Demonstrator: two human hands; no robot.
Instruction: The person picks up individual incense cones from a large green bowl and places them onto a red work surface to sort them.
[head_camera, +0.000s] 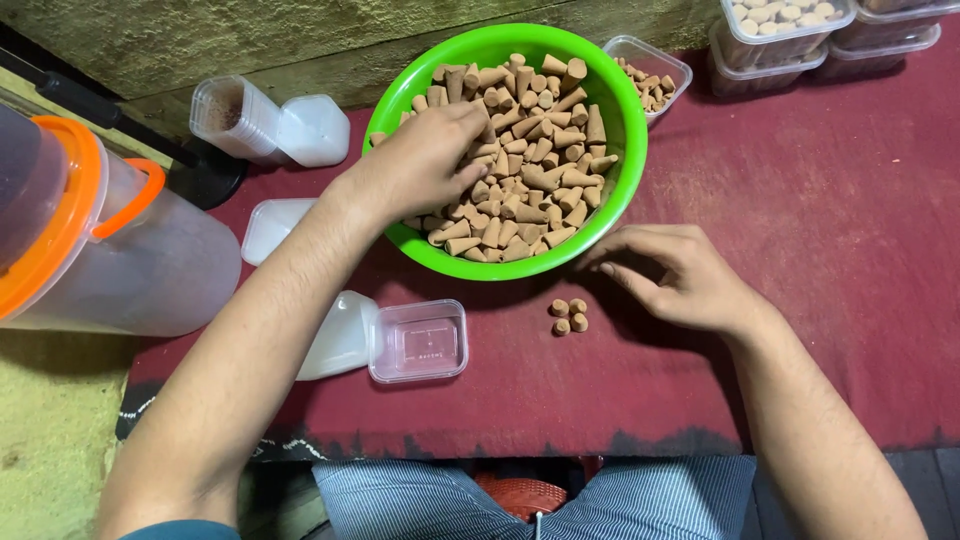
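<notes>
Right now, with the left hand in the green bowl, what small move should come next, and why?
Probably lift the left hand out of the green bowl with a few cones and set them by the four cones standing on the red cloth, near the right hand. The open small box is empty.
</notes>
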